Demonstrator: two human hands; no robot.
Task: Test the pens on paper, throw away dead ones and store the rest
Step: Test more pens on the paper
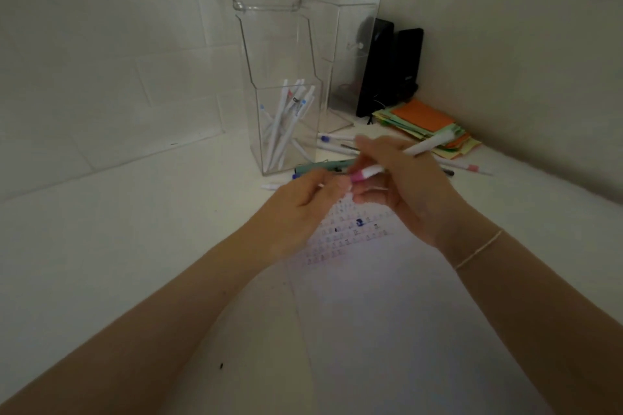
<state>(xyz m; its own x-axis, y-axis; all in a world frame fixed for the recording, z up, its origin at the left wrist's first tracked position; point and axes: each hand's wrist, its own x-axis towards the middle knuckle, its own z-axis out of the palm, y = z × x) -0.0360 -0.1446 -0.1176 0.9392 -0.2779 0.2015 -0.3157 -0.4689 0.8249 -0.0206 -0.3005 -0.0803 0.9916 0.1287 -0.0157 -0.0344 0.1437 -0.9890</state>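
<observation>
While both hands meet above the sheet of paper (371, 296), the right hand (401, 185) holds a white pen (414, 150) in a closed grip, fingers curled round its barrel, the pen slanting up and away toward the far right. The left hand (303, 202) pinches the pink cap (358, 175) at the near end of that pen, thumb and fingertips together on it; whether the cap is seated or partly off cannot be told because of blur. A thin bracelet (478, 250) circles the right wrist.

The paper lies flat on the white bench (101, 246), directly below the hands, with rows of small printed marks and a few dark blue scribbles (359, 222) on its far part.

Beyond the paper, to the left of the hands, a clear acrylic holder (286, 131) stands upright with several white pens (283, 121) leaning inside it. Loose pens (333, 141) lie on the bench just right of the holder, behind the hands, and a pink-tipped pen (468, 168) lies further right. A stack of coloured paper notes (424, 125), orange on top, sits right of the holder near the wall, with two black upright objects (387, 67) behind it.
</observation>
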